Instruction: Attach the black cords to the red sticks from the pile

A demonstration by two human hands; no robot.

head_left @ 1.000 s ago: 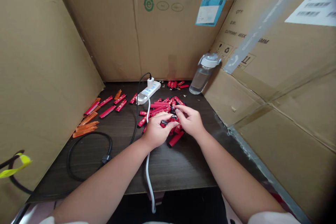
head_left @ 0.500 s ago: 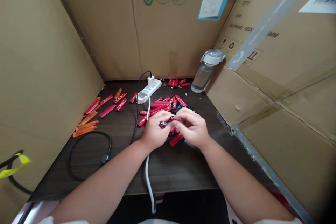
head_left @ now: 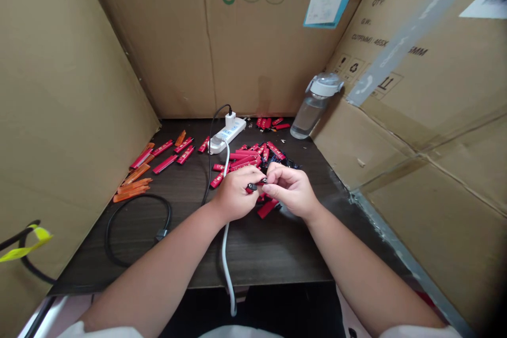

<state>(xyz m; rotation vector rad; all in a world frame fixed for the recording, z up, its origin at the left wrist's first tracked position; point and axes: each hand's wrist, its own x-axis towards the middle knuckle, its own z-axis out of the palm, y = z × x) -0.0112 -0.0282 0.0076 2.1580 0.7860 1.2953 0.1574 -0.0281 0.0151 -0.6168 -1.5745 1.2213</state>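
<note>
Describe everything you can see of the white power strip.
The power strip is long and white, plastic by its look, with pale blue marks on top. It lies slantwise on the dark table, beyond the left hand. A white adapter with a black cord stands plugged in toward its far end; a white cable meets its near end. I cannot tell whether it is on.

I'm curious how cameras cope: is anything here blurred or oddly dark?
In the head view, the grey tape has smeared white lettering; in that same head view, the red pieces carry print too soft to read, and the picture's right edge darkens.
</note>
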